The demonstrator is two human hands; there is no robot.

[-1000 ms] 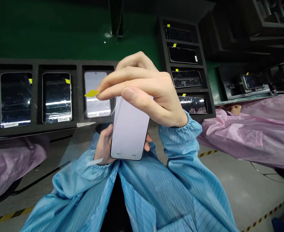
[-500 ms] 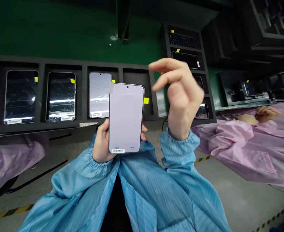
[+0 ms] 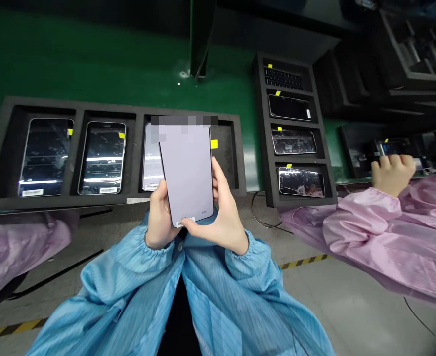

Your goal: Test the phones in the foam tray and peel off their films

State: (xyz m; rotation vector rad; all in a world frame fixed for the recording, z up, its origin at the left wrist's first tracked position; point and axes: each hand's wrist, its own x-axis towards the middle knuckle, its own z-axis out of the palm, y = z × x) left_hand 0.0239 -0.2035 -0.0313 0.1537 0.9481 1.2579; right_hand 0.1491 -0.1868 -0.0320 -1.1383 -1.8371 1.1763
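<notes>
I hold a phone [image 3: 187, 173] with a lit pale-lilac screen upright in front of me, a small barcode sticker at its lower edge and a yellow tab at its upper right corner. My left hand [image 3: 158, 217] grips its left side from behind. My right hand [image 3: 220, 212] wraps its right edge, thumb on the lower corner near the sticker. Behind the phone lies a long black foam tray [image 3: 129, 111] with several slots; three hold phones, one [image 3: 152, 163] with a lit screen, partly hidden by the one I hold.
A second black foam tray [image 3: 262, 148] at the right holds dark phones with yellow tabs. A co-worker's hand [image 3: 392, 173] in a pink sleeve rests on a fixture at far right. Another pink sleeve [image 3: 18, 247] shows at lower left. The bench top is green.
My right hand let go of the yellow-tabbed film at the phone's top, swung out to the right, then came back down onto the phone's right edge. The phone rose slightly toward the tray.
</notes>
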